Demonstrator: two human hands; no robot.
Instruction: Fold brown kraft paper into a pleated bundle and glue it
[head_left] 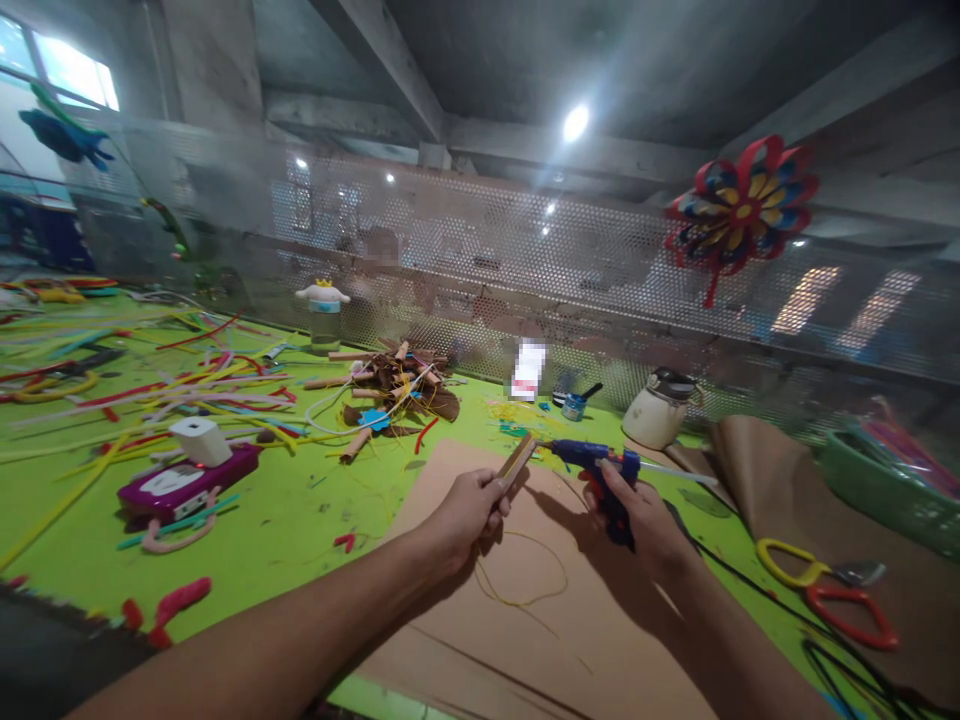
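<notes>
My left hand [466,512] is closed on a short flat brown strip [517,461], held up at an angle. My right hand [641,518] grips a blue glue gun [596,467] by its handle, with a pale glue stick sticking out behind. The gun's nozzle points left and meets the strip's upper end. Both hands hover over a brown paper sheet [525,610] that lies on the green table [285,520]. A thin yellow thread curls on the sheet below my hands.
A heap of brown paper rolls [394,390] lies behind the sheet. Coloured strips litter the left side near a purple device [186,484] with a white block on it. At the right are a cream kettle [660,410], yellow and red scissors [825,585] and a green basket [892,490]. A perforated screen backs the table.
</notes>
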